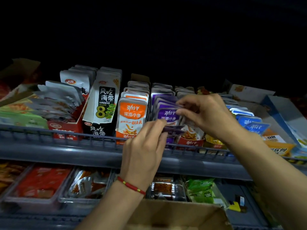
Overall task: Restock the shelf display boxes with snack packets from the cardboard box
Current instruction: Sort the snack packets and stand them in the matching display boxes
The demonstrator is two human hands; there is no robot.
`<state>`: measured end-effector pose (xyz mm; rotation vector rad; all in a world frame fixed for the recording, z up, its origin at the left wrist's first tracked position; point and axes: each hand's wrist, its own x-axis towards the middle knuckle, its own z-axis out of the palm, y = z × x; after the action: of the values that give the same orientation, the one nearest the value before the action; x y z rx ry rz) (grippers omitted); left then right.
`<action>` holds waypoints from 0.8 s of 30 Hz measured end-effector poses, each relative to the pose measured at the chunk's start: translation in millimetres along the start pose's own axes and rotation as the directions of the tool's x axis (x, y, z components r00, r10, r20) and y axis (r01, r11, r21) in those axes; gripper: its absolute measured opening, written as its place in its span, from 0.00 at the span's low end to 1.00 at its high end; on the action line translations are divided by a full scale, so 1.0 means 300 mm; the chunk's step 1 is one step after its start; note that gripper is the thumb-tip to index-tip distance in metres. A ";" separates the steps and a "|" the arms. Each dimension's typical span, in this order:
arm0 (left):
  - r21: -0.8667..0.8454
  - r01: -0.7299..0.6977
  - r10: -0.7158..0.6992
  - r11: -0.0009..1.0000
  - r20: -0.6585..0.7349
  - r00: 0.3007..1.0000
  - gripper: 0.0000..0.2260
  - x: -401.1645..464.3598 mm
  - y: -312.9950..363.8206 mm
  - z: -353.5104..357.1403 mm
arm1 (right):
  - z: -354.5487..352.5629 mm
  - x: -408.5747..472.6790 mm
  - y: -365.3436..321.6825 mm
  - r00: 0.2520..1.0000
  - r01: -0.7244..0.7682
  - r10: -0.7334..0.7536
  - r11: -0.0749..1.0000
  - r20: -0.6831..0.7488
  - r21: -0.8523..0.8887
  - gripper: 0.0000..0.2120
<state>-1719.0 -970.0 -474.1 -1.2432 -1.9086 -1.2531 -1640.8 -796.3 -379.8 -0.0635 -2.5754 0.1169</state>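
Observation:
A row of purple snack packets stands upright in a display box on the upper shelf. My right hand pinches the front purple packets at their right edge, fingers curled round them. My left hand, with a red string bracelet on its wrist, grips a small stack of purple packets lying flat just in front of that box. The open cardboard box sits below my arms at the bottom edge; its contents are hidden.
Orange packets fill the box to the left, then black-and-white seaweed packets. Blue packets stand to the right. A grey wire rail fronts the shelf. Trays of red and green snacks lie on the lower shelf.

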 end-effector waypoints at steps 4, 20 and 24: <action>0.042 0.073 -0.073 0.996 -0.010 0.997 0.17 0.035 0.009 0.004 | 0.023 0.009 0.007 0.999 0.032 -0.034 0.998 -0.023 -0.048 0.22; 0.041 0.107 -0.106 0.993 -0.032 0.994 0.15 0.080 0.021 0.006 | 0.032 0.049 -0.011 0.979 -0.187 0.196 0.974 -0.056 0.130 0.13; 0.044 0.134 -0.133 0.990 -0.031 0.991 0.16 0.102 0.028 0.002 | 0.035 0.042 -0.023 0.985 -0.171 0.174 0.969 -0.004 0.181 0.12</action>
<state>-1724.8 -955.9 -446.1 -1.0841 -2.0166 -1.2796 -1657.1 -802.9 -381.3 -0.2200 -2.5240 0.4118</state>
